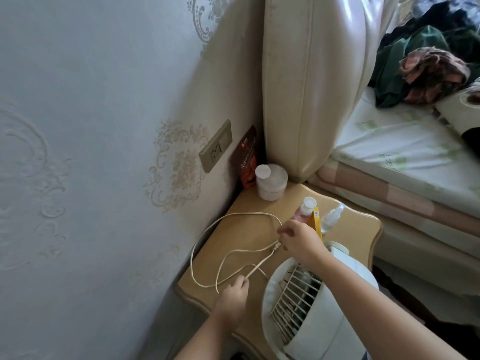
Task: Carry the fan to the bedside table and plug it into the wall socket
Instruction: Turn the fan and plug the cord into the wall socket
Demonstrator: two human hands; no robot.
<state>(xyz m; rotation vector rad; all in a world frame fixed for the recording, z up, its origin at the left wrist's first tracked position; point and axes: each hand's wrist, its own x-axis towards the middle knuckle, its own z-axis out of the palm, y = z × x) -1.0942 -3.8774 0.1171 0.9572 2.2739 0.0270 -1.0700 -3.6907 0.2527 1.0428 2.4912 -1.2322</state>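
A white fan [319,305] with a grille on top stands on the near right part of the tan bedside table [249,229]. Its cream cord [207,232] lies in loops over the tabletop and past the table's left edge. My right hand [298,241] pinches the plug [275,247] at the cord's end above the table. My left hand [232,297] grips the cord lower down, near the fan. The wall socket [216,149] sits on the wall above the table's far left, with nothing plugged into it.
At the table's back stand a white jar [271,181] and a dark red packet [246,157] leaning on the wall. A pink bottle [305,207], a yellow box [317,222] and a clear spray bottle [332,216] stand behind my right hand. The padded headboard [311,87] and bed [402,152] lie to the right.
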